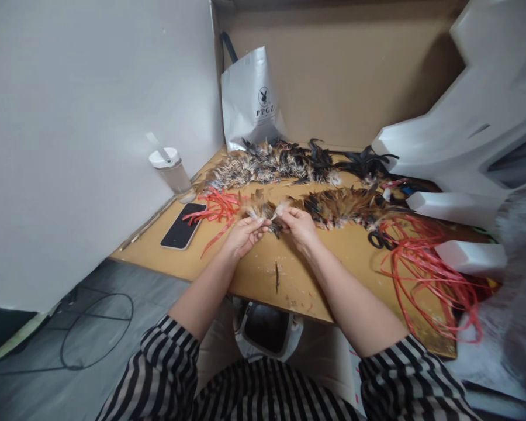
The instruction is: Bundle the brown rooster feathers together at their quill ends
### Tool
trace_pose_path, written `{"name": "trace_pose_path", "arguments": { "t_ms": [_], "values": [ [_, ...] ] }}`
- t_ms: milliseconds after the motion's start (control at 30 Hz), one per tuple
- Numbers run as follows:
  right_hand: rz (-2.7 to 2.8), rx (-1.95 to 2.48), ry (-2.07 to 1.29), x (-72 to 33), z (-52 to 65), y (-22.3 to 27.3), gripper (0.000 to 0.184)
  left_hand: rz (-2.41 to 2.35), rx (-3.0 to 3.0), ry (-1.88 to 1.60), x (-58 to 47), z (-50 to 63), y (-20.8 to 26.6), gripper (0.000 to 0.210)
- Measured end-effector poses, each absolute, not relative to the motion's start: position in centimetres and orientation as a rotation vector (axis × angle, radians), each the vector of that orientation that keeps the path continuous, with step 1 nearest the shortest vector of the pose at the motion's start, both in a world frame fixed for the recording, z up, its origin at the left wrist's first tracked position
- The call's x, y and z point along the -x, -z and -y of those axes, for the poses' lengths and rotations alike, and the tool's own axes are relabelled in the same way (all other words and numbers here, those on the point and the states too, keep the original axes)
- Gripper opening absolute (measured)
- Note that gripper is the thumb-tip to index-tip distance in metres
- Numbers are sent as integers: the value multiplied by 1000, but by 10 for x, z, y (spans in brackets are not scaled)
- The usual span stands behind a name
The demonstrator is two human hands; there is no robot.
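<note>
Above the wooden table point(245, 275), my left hand point(246, 235) pinches the quill ends of brown feathers point(258, 204). Close by on the right, my right hand point(300, 227) pinches a small pale feather point(283, 206) between thumb and forefinger. The fingertips of both hands almost meet, and the exact hold between them is partly hidden. Just right of my hands lies a row of brown feathers point(342, 206). Further back is a larger heap of black, brown and white feathers point(276, 164).
A phone point(183, 227) and red plastic strips point(221, 206) lie left. A lidded cup point(174, 175) stands near the wall, with a silver bag point(245, 105) behind. Black scissors point(379, 238) and tangled red strips point(425, 263) are right. A dark bin point(266, 330) sits below the table.
</note>
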State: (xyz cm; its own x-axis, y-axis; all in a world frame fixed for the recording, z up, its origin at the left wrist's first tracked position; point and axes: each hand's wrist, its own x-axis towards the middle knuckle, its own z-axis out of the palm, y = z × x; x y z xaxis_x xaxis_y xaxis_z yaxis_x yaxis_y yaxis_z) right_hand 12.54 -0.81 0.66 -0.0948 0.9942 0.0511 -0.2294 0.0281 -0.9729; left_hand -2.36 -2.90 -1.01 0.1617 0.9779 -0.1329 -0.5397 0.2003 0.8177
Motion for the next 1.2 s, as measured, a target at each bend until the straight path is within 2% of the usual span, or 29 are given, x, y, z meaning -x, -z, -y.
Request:
{"name": "trace_pose_path", "arguments": {
  "t_ms": [467,1200],
  "values": [
    [1326,950,-1111,-118,7,2,20,-821,-786,-1166,20,30,12,17],
    [1231,831,-1322,-114,15,-1,20,-1024,-1106,-1278,15,30,15,23]
  ]
}}
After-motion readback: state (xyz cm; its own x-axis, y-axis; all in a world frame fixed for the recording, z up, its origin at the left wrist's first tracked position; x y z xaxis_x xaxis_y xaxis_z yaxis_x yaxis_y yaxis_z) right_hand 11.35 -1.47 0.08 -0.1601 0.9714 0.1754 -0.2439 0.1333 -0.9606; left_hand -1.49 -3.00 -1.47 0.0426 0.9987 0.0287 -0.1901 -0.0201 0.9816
